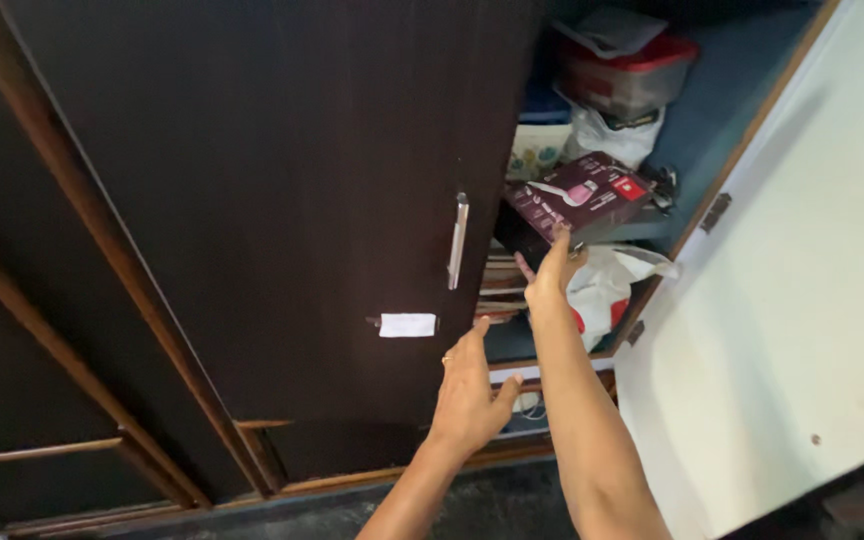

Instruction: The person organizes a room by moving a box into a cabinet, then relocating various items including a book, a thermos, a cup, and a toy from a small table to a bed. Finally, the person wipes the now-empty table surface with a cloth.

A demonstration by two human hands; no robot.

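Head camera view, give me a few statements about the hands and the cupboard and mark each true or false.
1. The right hand touches the dark maroon box. True.
2. The left hand grips the metal door handle. False: it is open, below the handle, holding nothing.
3. A red-lidded container sits on the upper shelf. True.
4. Both cupboard doors are shut. False: the dark door is closed, but the right side stands open.

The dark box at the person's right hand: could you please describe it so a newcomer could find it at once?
Look past the dark cupboard door into the open shelf space. The right hand touches a maroon box picturing a pink appliance, below the red-lidded container; its neighbours are white bags.
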